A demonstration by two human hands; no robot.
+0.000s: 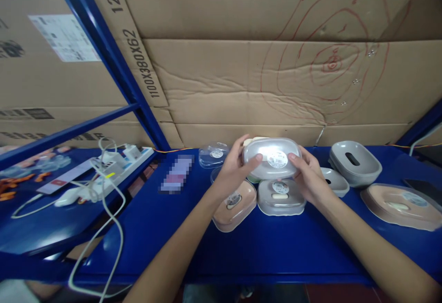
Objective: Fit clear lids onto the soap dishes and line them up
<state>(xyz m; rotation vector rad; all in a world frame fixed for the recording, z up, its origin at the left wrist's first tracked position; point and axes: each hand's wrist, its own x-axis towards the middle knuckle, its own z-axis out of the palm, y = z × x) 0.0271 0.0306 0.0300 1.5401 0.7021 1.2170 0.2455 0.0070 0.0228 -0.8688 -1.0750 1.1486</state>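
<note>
Both my hands grip a grey soap box with a clear lid [257,148], raised above the others on the blue shelf. My left hand [236,162] wraps its left end, thumb on the lid. On the right end, my right hand [309,171] has its thumb beside the white round label [277,159]. Below the held box sit a pink soap box [238,208] and a grey soap box [281,201], both under clear covers. A clear lid [210,155] lies left of my left hand. Part of a cream piece shows behind the held box.
Grey trays with slots [357,162] and a pink soap box [400,206] stand on the right. At left are a blurred-out flat item [177,174], a power strip [138,158] and white cables [119,229]. Cardboard [214,82] closes off the back; blue posts [152,123] frame the shelf.
</note>
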